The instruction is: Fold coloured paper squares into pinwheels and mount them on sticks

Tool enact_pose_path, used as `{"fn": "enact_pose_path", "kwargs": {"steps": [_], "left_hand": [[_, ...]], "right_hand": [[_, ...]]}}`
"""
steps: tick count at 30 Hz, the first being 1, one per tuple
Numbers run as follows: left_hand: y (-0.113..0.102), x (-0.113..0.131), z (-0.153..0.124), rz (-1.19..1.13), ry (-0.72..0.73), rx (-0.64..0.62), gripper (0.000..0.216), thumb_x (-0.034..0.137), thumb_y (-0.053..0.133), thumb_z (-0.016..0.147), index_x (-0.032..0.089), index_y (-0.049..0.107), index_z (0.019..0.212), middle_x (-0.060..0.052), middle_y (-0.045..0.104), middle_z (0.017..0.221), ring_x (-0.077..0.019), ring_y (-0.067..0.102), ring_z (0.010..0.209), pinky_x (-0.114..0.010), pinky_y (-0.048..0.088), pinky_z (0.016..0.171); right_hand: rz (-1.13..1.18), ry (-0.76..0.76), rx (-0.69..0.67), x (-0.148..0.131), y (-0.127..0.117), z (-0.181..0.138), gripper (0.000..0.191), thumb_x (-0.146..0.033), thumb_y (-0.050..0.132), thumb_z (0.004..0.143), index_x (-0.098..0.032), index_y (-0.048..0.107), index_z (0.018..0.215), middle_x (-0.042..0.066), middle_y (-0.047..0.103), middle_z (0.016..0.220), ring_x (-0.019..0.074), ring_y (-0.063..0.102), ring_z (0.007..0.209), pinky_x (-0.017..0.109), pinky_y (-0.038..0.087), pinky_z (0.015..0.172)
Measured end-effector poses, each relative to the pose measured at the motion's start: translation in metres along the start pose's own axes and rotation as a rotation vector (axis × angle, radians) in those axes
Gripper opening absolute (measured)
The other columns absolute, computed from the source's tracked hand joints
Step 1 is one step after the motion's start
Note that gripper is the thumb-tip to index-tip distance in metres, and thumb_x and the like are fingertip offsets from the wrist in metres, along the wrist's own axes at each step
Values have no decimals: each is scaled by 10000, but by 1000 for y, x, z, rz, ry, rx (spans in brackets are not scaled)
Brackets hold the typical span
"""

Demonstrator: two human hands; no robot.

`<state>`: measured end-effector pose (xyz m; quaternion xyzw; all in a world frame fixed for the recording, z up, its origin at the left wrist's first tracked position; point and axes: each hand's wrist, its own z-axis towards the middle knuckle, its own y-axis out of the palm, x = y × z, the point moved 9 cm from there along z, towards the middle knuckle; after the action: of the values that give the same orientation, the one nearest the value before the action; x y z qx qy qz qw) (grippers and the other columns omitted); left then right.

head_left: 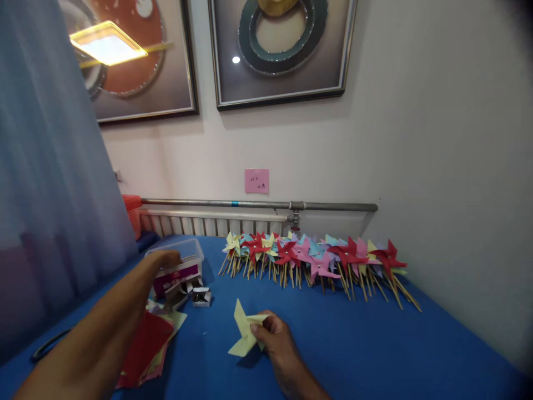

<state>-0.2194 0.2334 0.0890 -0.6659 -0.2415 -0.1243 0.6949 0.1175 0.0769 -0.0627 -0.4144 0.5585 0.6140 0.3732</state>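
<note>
My right hand (272, 333) pinches a pale yellow paper pinwheel (244, 339) at its middle, thumb on top, just above the blue tabletop. No stick shows on this pinwheel. On the left, my left hand (166, 259) reaches into a clear plastic box (195, 247) where thin sticks (188, 259) lie. Its fingers are hidden, so I cannot make out whether they grip anything. In front of that box are a small open white carton (202, 297) with small dark bits inside and another opened carton (177, 294).
Many finished pinwheels on sticks (287, 253) lie in a row along the back. Red and coloured paper sheets (145, 344) are stacked under my left forearm. Scissors handles (50, 344) show at far left. A pipe (258, 204) and radiator (208, 223) line the wall beside a blue curtain (54, 155).
</note>
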Motion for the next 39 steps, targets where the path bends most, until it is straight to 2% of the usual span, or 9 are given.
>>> {"fn": "enact_pose_path", "kwargs": {"steps": [3,6,9,11,13,18,21,29,39], "left_hand": [[-6,5,-12,56,-90,-99,181,228,715,671,186,586,552,-46,534,489,-287,603,619,-394,465,689],[-35,24,-24,1,-8,97,195,248,670,776,171,584,620,-41,554,564,-264,619,734,-330,428,731],[-43,48,-47,-119,132,296,181,267,571,900,160,611,760,-42,617,713,-213,603,813,-282,378,739],[-14,57,-65,-183,147,291,262,324,508,953,173,615,768,-26,607,700,-192,580,735,-269,361,682],[33,66,-85,-274,172,238,349,388,452,987,186,633,768,-6,579,654,-179,556,659,-261,346,626],[150,78,-127,-740,174,-26,312,412,637,865,190,599,649,36,446,511,-135,420,524,-261,255,547],[183,81,-138,-914,103,-217,302,462,687,801,193,592,702,61,451,487,-101,339,437,-252,230,487],[192,87,-147,-1195,-3,-391,331,476,709,797,157,622,793,45,543,540,-78,390,392,-230,276,436],[178,107,-166,-1389,73,-473,375,403,781,705,142,637,933,-24,682,634,-136,586,475,-243,388,519]], "right_hand": [[13,5,7,-3,-1,-1,349,-424,900,624,-208,681,789,-3,702,731,179,614,693,284,452,673],[40,11,19,-6,-1,-2,401,-452,929,591,-200,691,792,0,712,725,182,627,679,285,470,659],[76,11,56,-11,-2,-4,456,-485,950,577,-190,723,840,11,732,742,190,658,688,284,489,651],[92,15,87,-15,-5,-6,471,-489,958,585,-188,743,877,20,749,768,191,673,691,281,499,642],[98,19,114,-20,-10,-7,476,-478,968,584,-191,753,896,24,758,783,196,686,705,282,511,640],[105,14,187,-35,-28,-6,492,-468,994,544,-205,746,878,19,761,783,231,714,782,308,556,666],[96,14,215,-40,-34,-6,493,-459,1006,525,-217,746,866,16,763,795,242,718,812,319,575,660],[84,25,210,-40,-33,-4,507,-459,1008,526,-217,769,902,28,778,836,242,713,829,317,582,660],[81,23,180,-39,-33,-4,435,-426,993,569,-212,765,871,24,772,834,220,694,785,316,555,700]]}}
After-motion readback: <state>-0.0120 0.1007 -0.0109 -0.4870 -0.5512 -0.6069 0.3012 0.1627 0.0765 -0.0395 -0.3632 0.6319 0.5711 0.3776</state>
